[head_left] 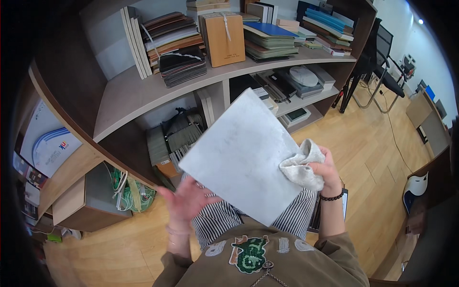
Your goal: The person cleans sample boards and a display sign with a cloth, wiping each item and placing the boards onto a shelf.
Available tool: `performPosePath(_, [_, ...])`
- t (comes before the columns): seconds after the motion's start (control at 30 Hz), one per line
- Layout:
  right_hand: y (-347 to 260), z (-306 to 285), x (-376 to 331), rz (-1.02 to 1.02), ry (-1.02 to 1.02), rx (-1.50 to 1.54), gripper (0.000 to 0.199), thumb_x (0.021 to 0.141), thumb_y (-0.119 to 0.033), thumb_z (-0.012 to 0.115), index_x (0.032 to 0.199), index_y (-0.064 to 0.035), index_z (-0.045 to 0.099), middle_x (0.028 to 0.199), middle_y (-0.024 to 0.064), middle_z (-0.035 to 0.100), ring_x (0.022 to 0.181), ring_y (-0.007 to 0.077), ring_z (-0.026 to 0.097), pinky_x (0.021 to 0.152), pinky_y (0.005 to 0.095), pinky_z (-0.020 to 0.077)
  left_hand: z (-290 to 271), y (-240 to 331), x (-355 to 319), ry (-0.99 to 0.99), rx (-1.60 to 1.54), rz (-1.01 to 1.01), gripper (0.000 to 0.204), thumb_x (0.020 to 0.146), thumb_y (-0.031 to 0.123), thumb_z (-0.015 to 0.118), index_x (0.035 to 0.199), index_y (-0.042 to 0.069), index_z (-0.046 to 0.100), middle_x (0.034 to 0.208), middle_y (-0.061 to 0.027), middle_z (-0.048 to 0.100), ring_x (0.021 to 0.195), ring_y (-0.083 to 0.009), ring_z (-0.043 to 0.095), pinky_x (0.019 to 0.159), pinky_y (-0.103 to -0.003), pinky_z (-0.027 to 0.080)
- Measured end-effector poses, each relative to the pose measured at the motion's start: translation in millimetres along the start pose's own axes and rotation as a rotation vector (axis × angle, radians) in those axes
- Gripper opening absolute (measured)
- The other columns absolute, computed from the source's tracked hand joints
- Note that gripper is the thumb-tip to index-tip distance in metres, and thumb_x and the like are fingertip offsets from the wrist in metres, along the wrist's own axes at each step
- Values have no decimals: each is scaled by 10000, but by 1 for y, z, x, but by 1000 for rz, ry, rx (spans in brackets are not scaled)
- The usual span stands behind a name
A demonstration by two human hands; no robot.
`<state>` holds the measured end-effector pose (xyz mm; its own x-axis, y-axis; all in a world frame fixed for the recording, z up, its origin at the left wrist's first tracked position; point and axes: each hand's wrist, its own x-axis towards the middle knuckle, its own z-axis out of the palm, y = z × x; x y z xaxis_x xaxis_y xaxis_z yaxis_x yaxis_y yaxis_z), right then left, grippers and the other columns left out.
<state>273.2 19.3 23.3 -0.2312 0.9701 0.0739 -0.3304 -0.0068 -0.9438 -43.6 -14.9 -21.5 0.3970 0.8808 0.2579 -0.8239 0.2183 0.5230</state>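
Note:
A flat white square panel (241, 155) with faint grey smudges is tilted in front of my body, above my lap; whether it is a board or a folder, I cannot tell. My right hand (327, 170) grips a crumpled whitish cloth (304, 166) at the panel's right edge, and the cloth overlaps its surface. By the panel's lower left edge is my left hand (186, 200), slightly blurred, its thumb stretched out and fingers apart. Some of those fingertips reach to the panel's edge; whether they support it from below is hidden.
Ahead stands a curved shelf unit (143, 103) holding stacked folders (270, 40), a tan file box (224, 39) and black booklets (183, 66). Bundled documents (179, 136) fill a lower compartment. Green netting (136, 193) lies at left; a black chair (389, 79) stands far right.

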Motion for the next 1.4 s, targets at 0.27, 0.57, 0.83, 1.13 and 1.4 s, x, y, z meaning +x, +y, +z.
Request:
performPosePath(0.27, [-10, 10, 21, 117, -97, -290, 448, 636, -66, 705, 1042, 49, 553, 945, 97, 622, 824, 150, 609, 746, 247, 475, -22, 21, 25, -56, 633, -453, 705, 755, 349, 657, 1274, -24, 360, 1195, -158, 499, 1075, -224, 516, 902, -347, 424])
performPosePath(0.57, [14, -2, 7, 91, 123, -67, 358, 675, -79, 720, 991, 30, 591, 920, 83, 628, 803, 115, 600, 711, 238, 480, -22, -31, 5, 390, 22, -245, 449, 827, 78, 526, 1247, -11, 393, 1196, -144, 501, 1080, -251, 509, 921, -362, 409])
performPosePath(0.83, [9, 10, -16, 32, 160, -608, 379, 700, -84, 699, 1034, 38, 569, 927, 83, 626, 812, 126, 596, 714, 257, 479, -19, -42, 4, 443, 113, 60, 464, 855, 115, 491, 1278, 4, 334, 1228, -140, 463, 1120, -270, 470, 940, -392, 387])
performPosePath(1.13, [14, 84, 16, -816, 340, -1101, 539, 631, -38, 624, 1161, -29, 526, 1255, 221, 429, 1195, 353, 391, 1008, 420, 268, 13, -77, 23, 326, 245, 213, 529, 927, 383, 342, 1319, 35, 268, 1294, -136, 395, 1178, -281, 411, 976, -402, 343])
performPosePath(1.4, [40, 87, 7, -811, -225, -1113, 529, 606, -53, 628, 1126, -9, 539, 1219, 210, 480, 1199, 359, 400, 1017, 456, 273, 15, -59, 21, 348, 154, 307, 604, 917, 467, 287, 1333, 33, 232, 1307, -135, 378, 1186, -273, 400, 976, -402, 342])
